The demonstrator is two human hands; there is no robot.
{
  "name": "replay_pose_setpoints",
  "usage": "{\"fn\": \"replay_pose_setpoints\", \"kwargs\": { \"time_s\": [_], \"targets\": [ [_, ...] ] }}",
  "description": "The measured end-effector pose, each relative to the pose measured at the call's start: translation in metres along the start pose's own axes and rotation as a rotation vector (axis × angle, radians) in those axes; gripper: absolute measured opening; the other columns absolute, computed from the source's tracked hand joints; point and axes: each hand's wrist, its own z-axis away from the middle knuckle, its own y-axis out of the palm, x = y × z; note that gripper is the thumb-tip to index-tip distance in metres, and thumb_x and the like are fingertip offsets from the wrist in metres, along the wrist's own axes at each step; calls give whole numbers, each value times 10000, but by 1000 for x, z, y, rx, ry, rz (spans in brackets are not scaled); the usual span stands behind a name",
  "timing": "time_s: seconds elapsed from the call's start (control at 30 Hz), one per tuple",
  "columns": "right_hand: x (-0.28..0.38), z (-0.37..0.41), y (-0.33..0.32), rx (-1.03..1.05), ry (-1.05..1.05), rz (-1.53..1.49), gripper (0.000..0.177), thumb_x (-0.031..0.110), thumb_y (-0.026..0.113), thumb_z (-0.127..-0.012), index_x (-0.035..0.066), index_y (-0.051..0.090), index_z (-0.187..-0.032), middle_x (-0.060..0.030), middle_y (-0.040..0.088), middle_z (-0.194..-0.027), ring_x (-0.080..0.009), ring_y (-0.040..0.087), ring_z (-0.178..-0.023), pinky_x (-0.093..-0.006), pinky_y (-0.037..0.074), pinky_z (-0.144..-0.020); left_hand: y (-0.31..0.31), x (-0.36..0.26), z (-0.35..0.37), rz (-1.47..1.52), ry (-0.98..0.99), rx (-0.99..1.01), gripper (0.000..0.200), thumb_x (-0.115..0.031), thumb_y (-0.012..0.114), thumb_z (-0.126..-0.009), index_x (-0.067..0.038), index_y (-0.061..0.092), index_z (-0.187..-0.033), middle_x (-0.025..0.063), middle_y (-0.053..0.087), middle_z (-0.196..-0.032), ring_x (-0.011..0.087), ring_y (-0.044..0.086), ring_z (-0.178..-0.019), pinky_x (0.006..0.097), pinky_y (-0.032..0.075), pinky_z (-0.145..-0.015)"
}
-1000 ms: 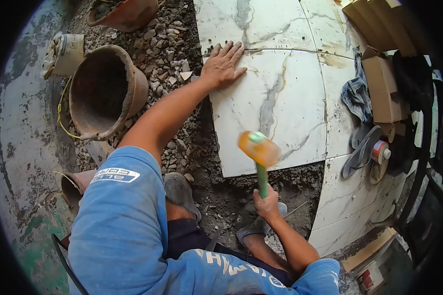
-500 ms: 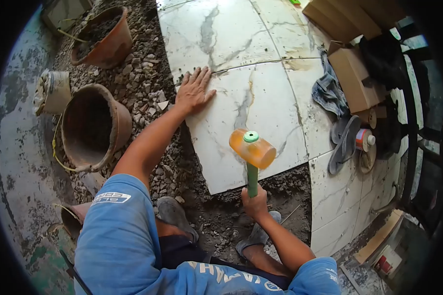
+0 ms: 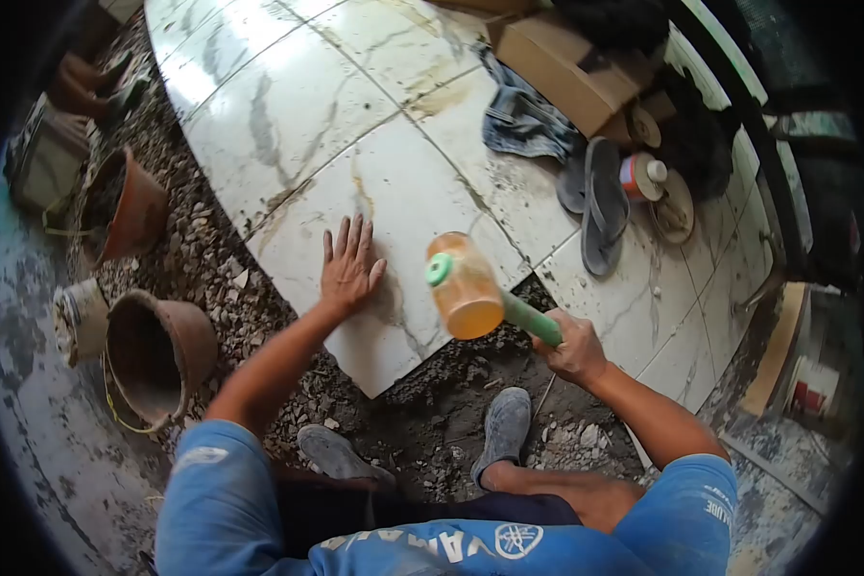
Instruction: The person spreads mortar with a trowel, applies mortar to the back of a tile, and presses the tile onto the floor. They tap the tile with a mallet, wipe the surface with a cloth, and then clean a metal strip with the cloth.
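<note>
My right hand [image 3: 574,348] is wrapped round the green handle of a rubber mallet [image 3: 466,286]. The mallet's translucent orange head hangs over the right part of a white marbled floor tile [image 3: 418,197]. My left hand [image 3: 350,264] lies palm down on that same tile, fingers spread and pointing away from me. The tile's near corner and edges border dark, damp mortar [image 3: 442,389] with rubble in it. Grey veins and a brownish streak run across the tile.
Buckets [image 3: 178,360] stand on gravel [image 3: 197,235] at the left. More tiles [image 3: 302,106] extend away. To the right lie grey flip-flops [image 3: 605,211], a cloth [image 3: 528,115], a cardboard box [image 3: 566,72] and a small bottle [image 3: 643,178]. My shoes [image 3: 504,432] stand on the mortar.
The view has turned right. My left hand has shifted nearer the middle of the tile, still flat. The mallet has swung from upright to tilted, its head now pointing left.
</note>
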Motion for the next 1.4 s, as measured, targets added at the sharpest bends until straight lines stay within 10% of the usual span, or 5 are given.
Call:
{"fn": "replay_pose_setpoints", "kwargs": {
  "time_s": [0.43, 1.4],
  "targets": [
    [-76, -2, 61, 393, 334, 25, 296, 262, 657, -833, 44, 511, -970, -254, 639, -801, -452, 629, -791, -513, 509, -686, 6, -21, -2, -111, -210, 95, 798, -517, 409, -914, -27, 191, -1505, 133, 151, -1583, 298, 111, -1466, 495, 58, -1174],
    [-58, 19, 70, 177, 299, -199, 311, 248, 672, -802, 36, 520, -971, -254, 642, -821, -434, 631, -883, -502, 513, -755, 2, -22, -1, -105, -196, 92, 802, -535, 394, -924, -35, 175, -1511, 131, 143, -1586, 297, 114, -1466, 486, 42, -1176]
  ]
}}
